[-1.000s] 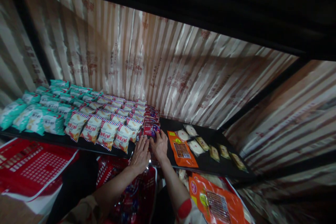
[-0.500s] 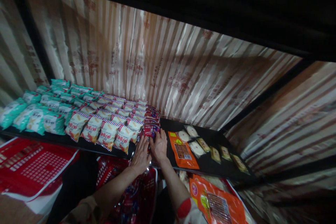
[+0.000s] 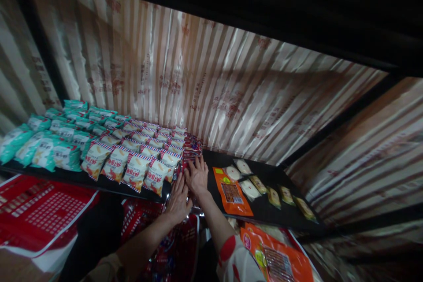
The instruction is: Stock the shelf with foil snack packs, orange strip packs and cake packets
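My right hand (image 3: 197, 178) lies palm down with fingers stretched over the front of a row of shiny dark red snack packets (image 3: 192, 144). Lower and just to its left, my left hand (image 3: 179, 200) rests with extended fingers on the near end of the same row, by the shelf edge. The packets under both hands are mostly hidden. Directly left of the row stand white snack bags (image 3: 155, 175) with striped tops, in several rows. To the right, an orange packet (image 3: 232, 191) lies flat on the black shelf (image 3: 218, 158).
Teal snack bags (image 3: 68, 155) fill the shelf's left end. White round packs (image 3: 249, 188) and small yellowish packets (image 3: 273, 197) lie at right. Below are red baskets (image 3: 49, 211) and more orange packets (image 3: 277, 257). A dark beam (image 3: 231, 4) crosses overhead; striped sheeting (image 3: 211, 83) hangs behind.
My right hand has slid a little farther back over the red packets, covering the front one that showed before. My left hand has moved slightly, staying near the shelf edge.
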`<move>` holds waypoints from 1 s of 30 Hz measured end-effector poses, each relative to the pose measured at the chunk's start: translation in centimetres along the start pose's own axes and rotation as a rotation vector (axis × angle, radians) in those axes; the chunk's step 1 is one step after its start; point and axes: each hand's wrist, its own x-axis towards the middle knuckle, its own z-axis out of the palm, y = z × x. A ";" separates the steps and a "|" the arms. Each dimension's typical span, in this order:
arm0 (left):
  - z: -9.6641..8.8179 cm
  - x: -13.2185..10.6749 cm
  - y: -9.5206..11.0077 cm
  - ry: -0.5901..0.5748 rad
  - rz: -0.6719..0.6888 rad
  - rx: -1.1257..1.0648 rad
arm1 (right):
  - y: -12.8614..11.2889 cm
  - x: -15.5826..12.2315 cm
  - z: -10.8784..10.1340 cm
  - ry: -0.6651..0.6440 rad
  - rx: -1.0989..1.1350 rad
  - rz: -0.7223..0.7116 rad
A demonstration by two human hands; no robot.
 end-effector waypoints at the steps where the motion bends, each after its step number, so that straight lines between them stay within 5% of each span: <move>1: 0.0 0.0 0.0 -0.005 0.000 -0.001 | 0.0 0.1 0.1 -0.010 0.000 -0.005; 16: 0.2 0.0 0.2 -0.073 -0.004 0.153 | 0.8 0.5 1.8 -0.193 0.016 0.133; 30: -0.4 0.2 0.6 -0.052 0.017 0.209 | 1.2 0.4 2.2 -0.151 0.065 0.154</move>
